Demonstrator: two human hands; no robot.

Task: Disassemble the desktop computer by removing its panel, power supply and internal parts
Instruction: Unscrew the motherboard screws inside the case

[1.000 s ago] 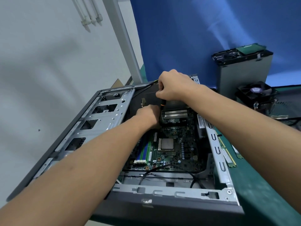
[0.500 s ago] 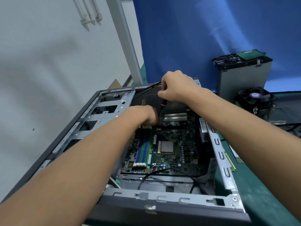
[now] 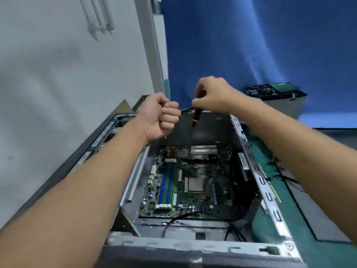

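Note:
The open desktop case lies on its side below me, with the green motherboard bare inside it. On the board are a square CPU and blue and green memory slots. My right hand is raised over the far end of the case. It grips a black screwdriver with an orange ring, tip pointing down and off the board. My left hand hovers beside it as a closed fist, and nothing shows between its fingers.
A removed grey metal unit stands at the back right on the green mat. A flat grey panel lies right of the case. Black cables loop along the case's near edge. A grey wall is close on the left.
Both hands have lifted up out of the case, away from the far end of the motherboard. The left hand has closed into a fist, and the screwdriver tip has left the board.

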